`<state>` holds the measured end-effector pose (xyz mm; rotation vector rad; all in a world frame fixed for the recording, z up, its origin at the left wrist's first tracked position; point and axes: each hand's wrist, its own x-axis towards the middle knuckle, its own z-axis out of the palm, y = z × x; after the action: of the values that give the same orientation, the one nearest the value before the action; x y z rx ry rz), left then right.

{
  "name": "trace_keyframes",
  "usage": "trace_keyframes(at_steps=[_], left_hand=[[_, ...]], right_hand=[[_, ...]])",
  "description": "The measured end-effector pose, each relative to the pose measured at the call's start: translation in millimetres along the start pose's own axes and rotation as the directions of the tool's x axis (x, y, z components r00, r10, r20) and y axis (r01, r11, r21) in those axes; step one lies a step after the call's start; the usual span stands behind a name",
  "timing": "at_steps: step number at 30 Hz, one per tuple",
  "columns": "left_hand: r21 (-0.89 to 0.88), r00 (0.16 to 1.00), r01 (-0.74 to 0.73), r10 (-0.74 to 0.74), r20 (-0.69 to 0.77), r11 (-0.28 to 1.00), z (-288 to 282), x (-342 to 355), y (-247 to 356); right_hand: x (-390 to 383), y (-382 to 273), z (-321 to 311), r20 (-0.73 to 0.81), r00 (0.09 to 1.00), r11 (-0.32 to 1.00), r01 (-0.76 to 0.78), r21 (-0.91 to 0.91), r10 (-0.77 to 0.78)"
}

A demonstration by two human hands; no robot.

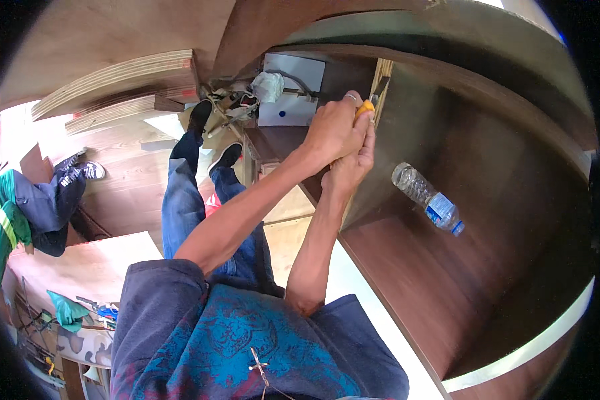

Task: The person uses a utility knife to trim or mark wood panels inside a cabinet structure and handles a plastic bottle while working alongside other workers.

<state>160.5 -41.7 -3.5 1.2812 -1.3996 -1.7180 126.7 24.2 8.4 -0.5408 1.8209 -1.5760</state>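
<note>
Both my hands come together at the raw plywood edge [385, 69] of an upright cabinet panel. A yellow-handled tool [365, 107] with a short dark metal end, possibly a chisel, points up along that edge. My left hand [335, 130], with a ring on one finger, is closed near the handle. Just below and to the right, my right hand [353, 163] is closed around the tool's lower part, its fingers touching the left hand. Most of the handle is hidden by my fingers.
A clear plastic bottle [420, 190] lies inside the dark brown cabinet [407, 267] on my right. Ahead are a grey-white panel [293, 70], a crumpled white plastic bag [268, 87] and cluttered tools. Stacked plywood boards [123, 77] stand at left, where another person [37, 203] sits.
</note>
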Motion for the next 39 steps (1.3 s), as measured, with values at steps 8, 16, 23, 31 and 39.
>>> trace_keyframes(at_steps=[8,16,23,31,39], left_hand=[[-0.067,0.997,0.049,-0.045,0.062,0.997,-8.2,-8.1,3.0],[-0.093,0.999,0.037,-0.035,0.017,0.995,-14.4,2.7,2.7],[-0.075,0.997,0.065,-0.061,0.051,0.995,-12.6,15.2,2.8],[-0.068,0.999,-0.002,0.006,0.051,0.998,-9.2,23.8,-0.4],[-0.122,1.0,0.004,-0.002,0.016,0.992,-7.8,21.6,1.0]], right_hand=[[-9.1,-8.0,-2.3,-0.061,0.995,0.988,-0.082,-0.131,0.074],[5.6,2.4,0.8,0.004,1.0,0.986,-0.006,-0.169,0.007],[19.3,6.2,1.7,0.034,0.999,0.986,0.041,-0.16,-0.036],[26.0,4.7,3.8,0.017,1.0,0.992,-0.01,-0.123,0.012],[26.4,4.0,1.4,0.015,0.999,0.994,-0.027,-0.102,0.029]])
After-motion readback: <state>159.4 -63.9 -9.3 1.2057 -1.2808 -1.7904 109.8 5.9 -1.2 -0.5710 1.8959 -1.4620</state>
